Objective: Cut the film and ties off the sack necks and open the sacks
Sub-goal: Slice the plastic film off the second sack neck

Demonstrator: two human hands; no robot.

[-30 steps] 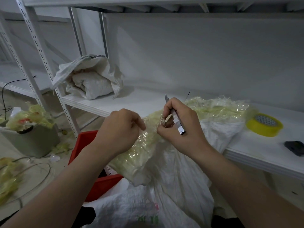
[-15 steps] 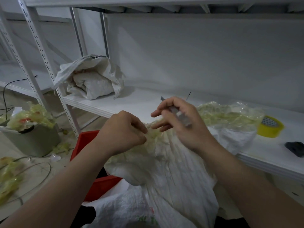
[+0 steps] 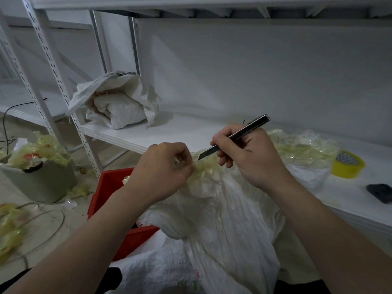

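white shelf (image 3: 169,134) with crumpled sack (image 3: 118,109) and tape roll (image 3: 345,172), red crate (image 3: 106,192) below

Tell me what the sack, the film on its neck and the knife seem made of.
Sack: probably woven plastic, matte white, stiffly creased. Film: thin yellowish see-through plastic, glossy, bunched. Utility knife: apparently metal, slim shiny handle, dark blade.

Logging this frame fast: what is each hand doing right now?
Left hand: closed, pinching the film on the sack neck.
Right hand: closed, holding the utility knife, blade pointing at the film.
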